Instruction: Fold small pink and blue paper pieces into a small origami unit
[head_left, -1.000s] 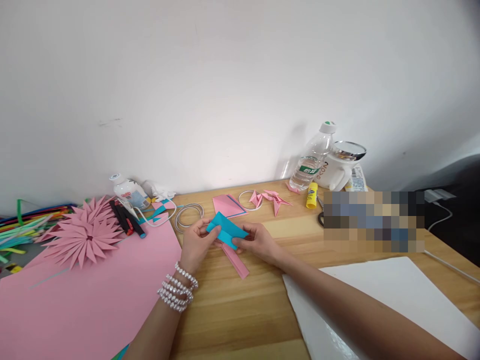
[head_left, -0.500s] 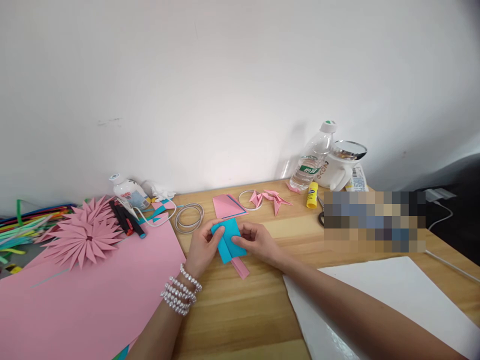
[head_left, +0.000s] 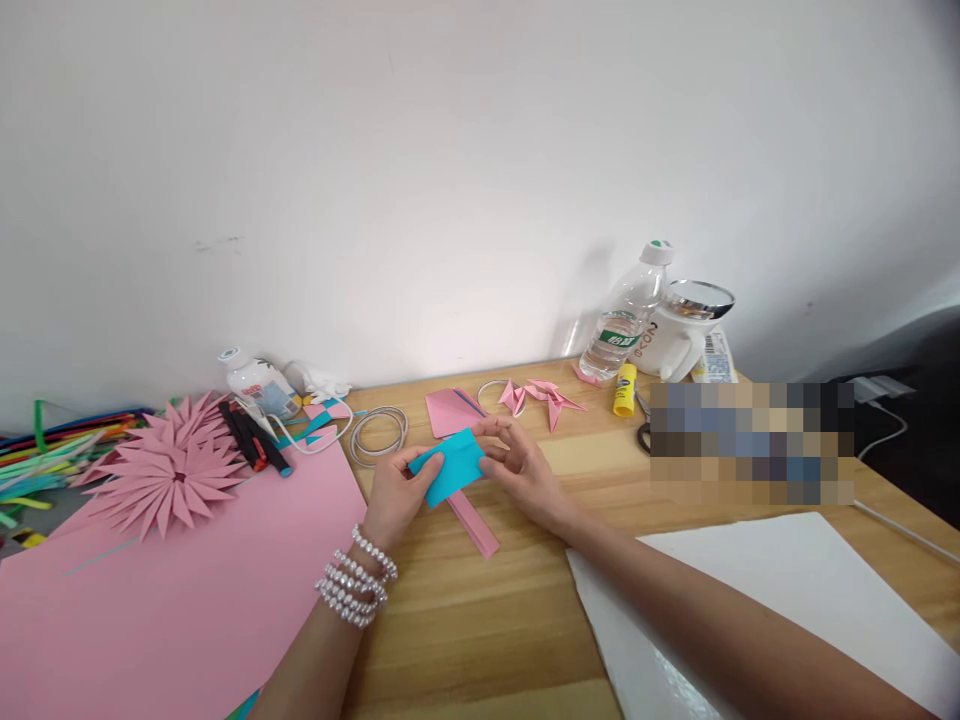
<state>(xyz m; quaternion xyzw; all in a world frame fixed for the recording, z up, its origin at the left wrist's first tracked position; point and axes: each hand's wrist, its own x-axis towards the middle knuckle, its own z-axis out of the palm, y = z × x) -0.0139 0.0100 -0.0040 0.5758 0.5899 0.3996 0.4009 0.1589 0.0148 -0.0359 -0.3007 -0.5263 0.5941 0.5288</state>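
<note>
A small blue sheet of paper (head_left: 454, 468) is held up between my two hands, tilted over the table. My left hand (head_left: 401, 485) pinches its left edge, thumb on top. At the right edge, my right hand (head_left: 521, 475) grips the paper with the thumb in front; its other fingers are partly behind the sheet. Below the blue paper lies a narrow pink paper strip (head_left: 475, 528) on the wood. Just beyond my hands is a pink folded paper (head_left: 452, 412), partly covered by them.
Pink folded shapes (head_left: 555, 400), a glue stick (head_left: 624, 390), a water bottle (head_left: 619, 320) and a white mug (head_left: 667, 340) stand along the wall. Left are a coiled cable (head_left: 379, 436), a spiky pink paper flower (head_left: 176, 475) and pink sheets (head_left: 165, 620). A white board (head_left: 780, 590) lies right.
The blue paper has been turned in my hands so its longer side now runs across. More of the pink strip shows below it. My left hand has shifted slightly left.
</note>
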